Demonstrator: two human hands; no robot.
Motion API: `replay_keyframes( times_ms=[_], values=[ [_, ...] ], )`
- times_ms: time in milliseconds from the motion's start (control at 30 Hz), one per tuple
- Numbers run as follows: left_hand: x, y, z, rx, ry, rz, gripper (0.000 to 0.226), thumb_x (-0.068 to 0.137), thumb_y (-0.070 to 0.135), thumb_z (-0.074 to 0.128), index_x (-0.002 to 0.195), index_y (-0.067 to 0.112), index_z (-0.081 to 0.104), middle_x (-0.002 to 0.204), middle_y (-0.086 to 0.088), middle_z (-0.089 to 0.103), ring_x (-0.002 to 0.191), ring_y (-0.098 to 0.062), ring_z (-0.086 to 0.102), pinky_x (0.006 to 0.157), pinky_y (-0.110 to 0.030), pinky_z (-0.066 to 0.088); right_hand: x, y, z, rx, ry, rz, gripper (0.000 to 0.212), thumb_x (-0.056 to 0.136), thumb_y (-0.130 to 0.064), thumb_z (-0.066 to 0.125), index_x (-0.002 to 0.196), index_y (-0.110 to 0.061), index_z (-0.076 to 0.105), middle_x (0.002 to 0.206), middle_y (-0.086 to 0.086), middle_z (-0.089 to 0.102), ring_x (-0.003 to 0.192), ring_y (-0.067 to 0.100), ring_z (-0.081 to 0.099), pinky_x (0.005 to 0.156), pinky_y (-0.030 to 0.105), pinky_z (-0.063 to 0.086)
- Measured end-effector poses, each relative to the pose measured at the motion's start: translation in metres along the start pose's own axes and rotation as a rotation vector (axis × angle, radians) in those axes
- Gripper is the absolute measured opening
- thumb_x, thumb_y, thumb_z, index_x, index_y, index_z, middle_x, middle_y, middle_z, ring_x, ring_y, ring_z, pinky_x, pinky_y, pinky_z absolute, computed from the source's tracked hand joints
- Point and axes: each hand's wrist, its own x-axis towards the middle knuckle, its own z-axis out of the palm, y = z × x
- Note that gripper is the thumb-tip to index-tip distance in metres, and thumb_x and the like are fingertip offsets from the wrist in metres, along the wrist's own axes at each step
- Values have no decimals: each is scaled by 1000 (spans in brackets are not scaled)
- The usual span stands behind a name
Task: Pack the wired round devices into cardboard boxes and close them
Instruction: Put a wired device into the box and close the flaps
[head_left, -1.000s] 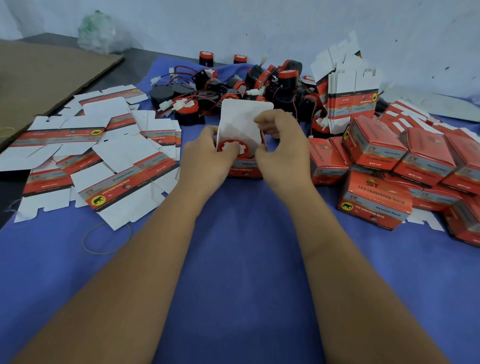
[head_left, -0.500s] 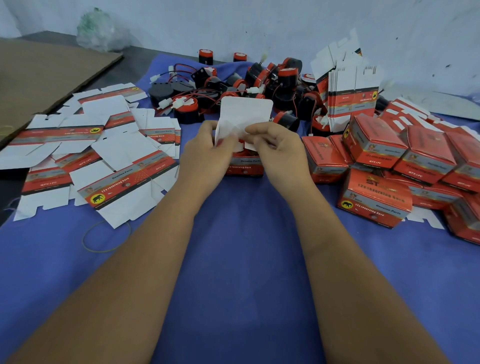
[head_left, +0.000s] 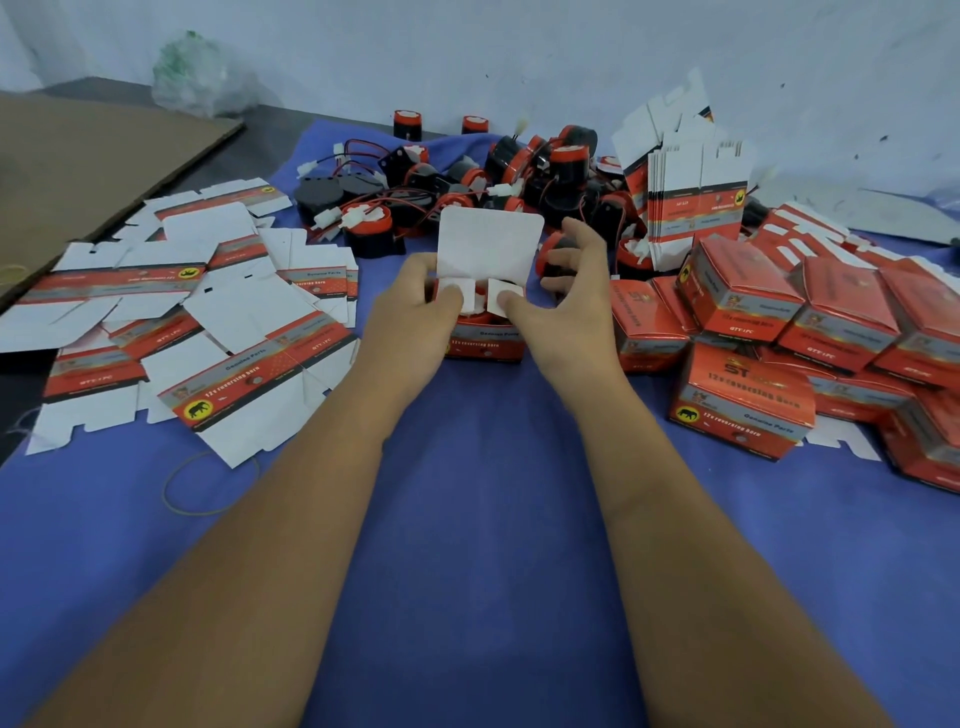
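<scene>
A red cardboard box (head_left: 485, 343) stands on the blue cloth in the middle, its white top lid (head_left: 488, 248) upright. My left hand (head_left: 415, 306) grips the box's left side, its thumb pressing the left side flap down. My right hand (head_left: 563, 301) presses the right side flap down with its thumb, its fingers spread behind the box. The device inside is almost hidden by the flaps. A pile of black and red wired round devices (head_left: 519, 176) lies just behind.
Flat unfolded box blanks (head_left: 171, 306) cover the cloth at the left. Closed red boxes (head_left: 779, 332) are heaped at the right, with a standing stack of folded blanks (head_left: 696, 208) behind them. A rubber band (head_left: 208, 483) lies near my left forearm. A brown cardboard sheet (head_left: 78, 171) lies far left.
The red device was visible in the open box a second ago. Both thumbs have since folded the two side flaps down over it, and my right fingers have spread open.
</scene>
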Motion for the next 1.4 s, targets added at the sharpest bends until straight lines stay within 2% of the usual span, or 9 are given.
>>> replay_keyframes(
  times_ms=[233, 400, 500, 600, 733, 933, 1067, 1200, 1400],
  values=[
    [1, 2, -1, 40, 73, 115, 26, 93, 9, 55, 111, 28, 53, 104, 11, 64, 96, -3, 60, 77, -18, 49, -1, 3, 1, -16, -143, -44, 23, 93, 2, 52, 102, -18, 61, 99, -10, 63, 96, 9, 56, 82, 19, 48],
    [3, 0, -5, 96, 139, 144, 29, 84, 0, 58, 88, 29, 61, 87, 18, 60, 77, 7, 58, 58, -16, 48, 4, -1, 4, 374, -85, 223, 29, 87, 10, 47, 74, -8, 65, 85, -2, 64, 71, 5, 62, 56, 13, 50],
    [4, 0, -8, -28, 140, 47, 39, 88, -1, 48, 78, 32, 68, 84, 16, 66, 69, 4, 63, 56, -19, 52, 5, 0, 4, 350, -80, 211, 28, 85, 9, 51, 72, -9, 67, 85, -3, 66, 65, -2, 63, 52, 11, 48],
    [7, 4, -11, -237, 213, -70, 46, 90, -3, 37, 70, 24, 70, 88, 0, 70, 72, -8, 68, 54, -20, 52, 4, 3, 4, 272, -71, 171, 33, 85, 11, 52, 72, -14, 68, 88, -7, 67, 70, -6, 63, 53, 8, 47],
    [0, 7, -8, -123, 181, 65, 34, 92, 8, 47, 74, 26, 70, 96, 10, 67, 84, 8, 60, 63, -5, 45, 3, 6, 4, 196, -53, 154, 44, 86, 13, 46, 71, -21, 70, 94, -10, 67, 88, 7, 62, 61, 10, 50],
    [1, 1, -3, 209, 81, 229, 22, 93, 6, 55, 96, 21, 71, 109, 7, 59, 95, 2, 53, 78, 3, 33, -2, 5, -4, 128, -213, 128, 19, 94, -11, 58, 104, -15, 74, 129, -4, 62, 116, 8, 56, 87, 18, 45],
    [3, -2, -7, 209, 75, 193, 21, 96, 14, 56, 108, 21, 71, 118, 8, 58, 111, -3, 52, 87, -6, 34, -2, 8, -4, -91, -358, 32, 44, 92, -22, 67, 135, -19, 58, 151, -9, 42, 136, 3, 37, 99, 13, 37],
    [3, 0, -7, 83, 22, 113, 30, 90, 6, 55, 109, 22, 71, 125, 8, 56, 111, -1, 50, 78, -3, 37, -3, 8, -3, -182, -332, -28, 48, 91, -26, 67, 137, -19, 55, 151, -6, 43, 138, 8, 36, 113, 32, 34],
    [2, 0, -7, 226, 21, 160, 37, 87, 10, 64, 121, 22, 68, 134, 7, 54, 108, 6, 49, 81, 1, 33, -2, 10, 3, -266, -265, -108, 43, 92, -24, 66, 134, -18, 58, 146, -3, 48, 131, 7, 42, 97, 1, 28]
  ],
)
